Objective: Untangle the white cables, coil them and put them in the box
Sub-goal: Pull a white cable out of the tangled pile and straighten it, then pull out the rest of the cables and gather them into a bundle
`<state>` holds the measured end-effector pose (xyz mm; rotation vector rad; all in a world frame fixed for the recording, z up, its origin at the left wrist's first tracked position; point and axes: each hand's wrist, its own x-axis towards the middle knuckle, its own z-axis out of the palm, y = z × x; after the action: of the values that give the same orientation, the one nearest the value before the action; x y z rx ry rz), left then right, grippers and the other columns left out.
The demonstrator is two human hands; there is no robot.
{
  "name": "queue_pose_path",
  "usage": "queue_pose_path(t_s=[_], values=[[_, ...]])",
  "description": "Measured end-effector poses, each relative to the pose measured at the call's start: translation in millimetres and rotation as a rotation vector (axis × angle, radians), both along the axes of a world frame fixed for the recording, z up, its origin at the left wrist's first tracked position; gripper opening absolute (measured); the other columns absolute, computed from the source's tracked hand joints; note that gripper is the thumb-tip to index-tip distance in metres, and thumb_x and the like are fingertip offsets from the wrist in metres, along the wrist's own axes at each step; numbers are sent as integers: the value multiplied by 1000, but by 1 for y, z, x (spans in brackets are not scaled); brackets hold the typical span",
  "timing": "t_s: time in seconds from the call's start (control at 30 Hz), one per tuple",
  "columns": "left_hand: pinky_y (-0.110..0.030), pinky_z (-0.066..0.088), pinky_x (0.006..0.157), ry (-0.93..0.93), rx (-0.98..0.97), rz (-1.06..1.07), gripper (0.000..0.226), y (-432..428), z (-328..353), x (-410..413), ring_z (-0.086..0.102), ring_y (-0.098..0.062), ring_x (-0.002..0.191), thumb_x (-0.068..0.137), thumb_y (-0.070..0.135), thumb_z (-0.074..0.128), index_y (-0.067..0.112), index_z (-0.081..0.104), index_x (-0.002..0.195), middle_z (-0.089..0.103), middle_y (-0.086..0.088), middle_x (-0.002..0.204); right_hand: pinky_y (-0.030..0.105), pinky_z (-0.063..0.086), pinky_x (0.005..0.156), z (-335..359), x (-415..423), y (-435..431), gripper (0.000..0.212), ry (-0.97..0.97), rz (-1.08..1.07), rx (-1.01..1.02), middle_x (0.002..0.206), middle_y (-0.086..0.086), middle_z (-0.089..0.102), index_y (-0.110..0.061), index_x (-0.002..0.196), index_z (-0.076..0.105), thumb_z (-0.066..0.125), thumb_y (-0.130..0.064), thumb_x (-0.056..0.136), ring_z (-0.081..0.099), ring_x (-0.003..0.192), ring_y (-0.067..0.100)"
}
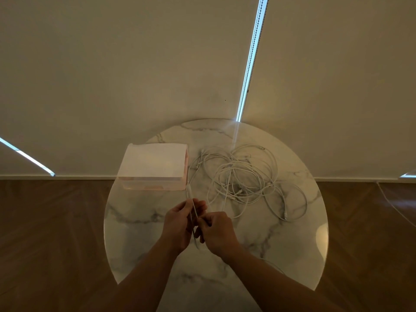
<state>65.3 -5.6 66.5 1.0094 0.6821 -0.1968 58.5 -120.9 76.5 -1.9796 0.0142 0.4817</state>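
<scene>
Now my left hand (179,224) curls round one white cable strand (191,200), and my right hand (217,230) pinches it just beside. The strand runs straight away from me, ending by the near right corner of the box (153,165). The tangled white cables (243,179) lie beyond my right hand on the marble table (292,244).

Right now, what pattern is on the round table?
The table is white marble with grey veins; the head view shows it best.
</scene>
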Motion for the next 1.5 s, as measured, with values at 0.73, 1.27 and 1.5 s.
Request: queue_pose_path(t_s=[0.73, 1.27, 1.5], values=[[-18, 24, 35, 27, -63, 216, 33, 33, -15, -1, 28, -6, 37, 106, 16, 28, 12, 47, 79, 41, 4, 53, 26, 44, 85, -48, 22, -86, 9, -453, 41, -421, 112, 10, 60, -24, 80, 71, 77, -17, 78, 53, 108, 21], [-18, 21, 39, 106, 129, -330, 31, 54, -1, -9, 24, -6, 43, 105, 13, 30, 9, 48, 81, 38, 2, 57, 35, 53, 57, -5, 87, -84, 17, 452, -644, 695, 55, 8, 52, -4, 100, 64, 54, -17, 98, 55, 49, 22], [-27, 53, 61, -24, 236, -241, 32, 23, 6, -5, 64, -24, 69, 104, 11, 35, 1, 54, 81, 66, -16, 77, 20, 39, 47, -3, 73, -65, 6, 512, -340, 488, 64, 8, 61, 6, 89, 67, 62, 3, 89, 51, 54, 14]])
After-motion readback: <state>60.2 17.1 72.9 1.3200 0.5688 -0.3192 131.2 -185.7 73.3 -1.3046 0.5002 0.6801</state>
